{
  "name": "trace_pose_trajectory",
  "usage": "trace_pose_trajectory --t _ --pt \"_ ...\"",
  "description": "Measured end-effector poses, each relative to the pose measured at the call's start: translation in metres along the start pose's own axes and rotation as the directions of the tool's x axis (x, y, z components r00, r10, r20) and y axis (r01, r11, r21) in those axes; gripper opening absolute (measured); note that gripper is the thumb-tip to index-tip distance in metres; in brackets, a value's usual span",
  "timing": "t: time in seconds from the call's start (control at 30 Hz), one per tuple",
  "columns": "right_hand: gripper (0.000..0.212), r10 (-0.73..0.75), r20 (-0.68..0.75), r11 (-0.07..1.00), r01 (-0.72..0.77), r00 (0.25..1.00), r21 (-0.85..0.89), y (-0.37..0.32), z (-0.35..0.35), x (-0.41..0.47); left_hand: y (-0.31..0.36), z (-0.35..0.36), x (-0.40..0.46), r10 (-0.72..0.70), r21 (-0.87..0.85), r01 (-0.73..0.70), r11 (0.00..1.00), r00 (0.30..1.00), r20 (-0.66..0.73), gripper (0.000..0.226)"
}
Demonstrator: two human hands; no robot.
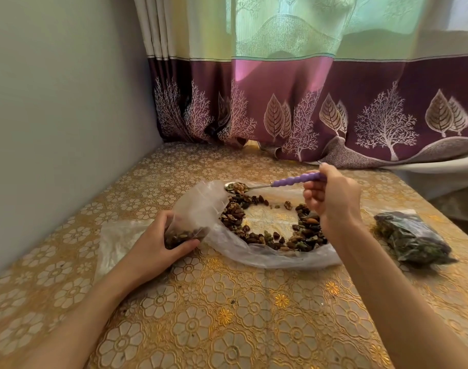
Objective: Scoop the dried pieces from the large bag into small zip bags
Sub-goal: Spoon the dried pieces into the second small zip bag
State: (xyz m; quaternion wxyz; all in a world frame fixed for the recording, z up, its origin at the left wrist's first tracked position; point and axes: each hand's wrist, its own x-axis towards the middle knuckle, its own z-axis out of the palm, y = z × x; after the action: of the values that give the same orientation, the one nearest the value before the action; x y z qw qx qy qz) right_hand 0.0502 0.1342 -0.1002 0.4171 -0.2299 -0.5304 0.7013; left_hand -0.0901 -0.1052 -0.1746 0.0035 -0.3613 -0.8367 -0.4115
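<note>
Fingers of the right hand (334,198) pinch the purple spoon (275,183), its long axis running leftward so the loaded bowl hovers just above the mouth of the small zip bag (195,214) that the left hand (158,243) grips (large bag (267,251) lying open between them).

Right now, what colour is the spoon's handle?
Purple, with a bumpy shape; the head view shows the spoon handle best.
</note>
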Motion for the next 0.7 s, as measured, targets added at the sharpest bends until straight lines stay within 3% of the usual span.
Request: trace_pose_trajectory --t 0.2,0.4,0.57,0.7 --pt "0.033 -0.116 0.224 0.993 0.113 0.968 0.027 -0.004 0.022 -0.025 0.002 0.000 -0.001 0.005 -0.020 -0.005 1.000 1.000 0.006 0.067" --pt "0.026 -0.310 0.484 0.929 0.369 0.819 -0.028 0.004 0.037 -0.045 0.002 0.000 -0.001 0.008 -0.034 -0.008 0.999 1.000 0.009 0.056" --pt "0.018 -0.319 0.535 0.917 0.398 0.783 -0.035 0.006 0.034 -0.044 0.001 0.001 -0.001 0.019 -0.026 -0.020 0.999 1.000 -0.004 0.048" --pt "0.021 -0.356 0.491 0.915 0.403 0.795 0.010 0.002 0.030 -0.040 0.000 0.001 -0.001 0.019 -0.025 -0.020 0.999 1.000 -0.006 0.059"
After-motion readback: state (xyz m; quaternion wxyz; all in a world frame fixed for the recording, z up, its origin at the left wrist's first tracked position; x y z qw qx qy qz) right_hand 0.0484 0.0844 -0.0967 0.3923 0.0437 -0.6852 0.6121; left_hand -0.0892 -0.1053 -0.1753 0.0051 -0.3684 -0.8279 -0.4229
